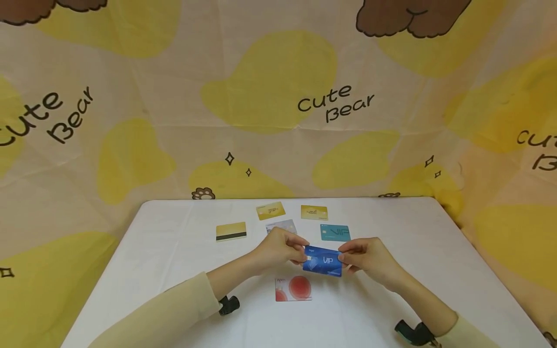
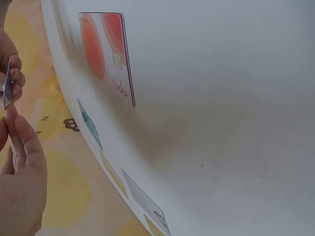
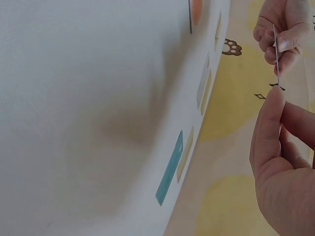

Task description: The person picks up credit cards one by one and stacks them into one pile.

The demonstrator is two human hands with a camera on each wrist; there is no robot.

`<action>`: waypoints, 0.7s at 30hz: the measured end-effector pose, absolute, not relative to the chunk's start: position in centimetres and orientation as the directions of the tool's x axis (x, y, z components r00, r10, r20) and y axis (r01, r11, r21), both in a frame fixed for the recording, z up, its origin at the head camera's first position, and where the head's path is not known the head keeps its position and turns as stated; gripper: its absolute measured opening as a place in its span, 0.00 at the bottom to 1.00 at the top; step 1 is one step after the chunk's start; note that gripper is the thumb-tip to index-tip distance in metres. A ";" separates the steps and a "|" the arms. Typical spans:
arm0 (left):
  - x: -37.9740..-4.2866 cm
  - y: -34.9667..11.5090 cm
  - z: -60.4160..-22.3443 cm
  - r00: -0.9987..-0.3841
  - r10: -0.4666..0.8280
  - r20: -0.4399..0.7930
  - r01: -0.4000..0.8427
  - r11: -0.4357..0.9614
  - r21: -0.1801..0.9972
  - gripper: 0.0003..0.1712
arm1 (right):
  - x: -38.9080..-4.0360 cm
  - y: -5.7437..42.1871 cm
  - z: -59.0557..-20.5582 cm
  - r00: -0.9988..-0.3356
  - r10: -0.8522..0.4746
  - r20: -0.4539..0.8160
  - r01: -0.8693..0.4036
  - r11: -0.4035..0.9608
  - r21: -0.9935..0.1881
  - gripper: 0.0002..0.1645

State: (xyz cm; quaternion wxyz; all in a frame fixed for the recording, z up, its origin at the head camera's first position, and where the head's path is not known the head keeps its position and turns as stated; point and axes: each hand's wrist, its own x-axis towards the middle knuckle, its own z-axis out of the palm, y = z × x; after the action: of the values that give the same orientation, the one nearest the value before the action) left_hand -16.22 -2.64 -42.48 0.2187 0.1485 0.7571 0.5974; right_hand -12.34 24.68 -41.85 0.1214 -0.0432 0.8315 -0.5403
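Both hands hold a blue VIP card [image 1: 322, 261] above the table, its printed face toward the head camera. My left hand [image 1: 278, 250] pinches its left edge between thumb and fingers. At the opposite edge, my right hand [image 1: 372, 261] pinches it the same way. Seen from the right wrist, the card [image 3: 276, 56] appears edge-on as a thin line between the hands. A white card with red circles [image 1: 293, 288] lies on the table just below it in the head view. Behind the left hand, a silver-grey card [image 1: 282, 225] is partly covered.
On the white table [image 1: 174, 270] lie a teal VIP card [image 1: 335, 233], a gold card with a dark stripe [image 1: 231, 232], and two more gold cards, one left [image 1: 271, 210] and one right [image 1: 314, 212]. A patterned cloth [image 1: 261, 159] hangs behind the table.
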 end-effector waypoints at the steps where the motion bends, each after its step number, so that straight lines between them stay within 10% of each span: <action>1: -16.2 -2.7 -42.5 -0.861 0.484 -0.156 -0.038 0.244 0.969 0.17 | -12.3 24.6 -41.9 -0.966 -0.210 -0.153 0.056 0.410 -0.911 0.16; 21: -15.1 -4.2 -42.8 -0.873 0.460 -0.164 -0.031 0.283 0.959 0.17 | -12.5 23.7 -42.9 -0.945 -0.302 -0.126 0.010 0.356 -0.935 0.15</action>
State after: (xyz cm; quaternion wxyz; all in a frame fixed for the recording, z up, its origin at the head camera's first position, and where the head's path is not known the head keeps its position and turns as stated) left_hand -15.08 -4.17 -42.83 0.2104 0.1387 0.7729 0.5823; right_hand -12.50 23.67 -42.86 0.1393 -0.0898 0.8114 -0.5604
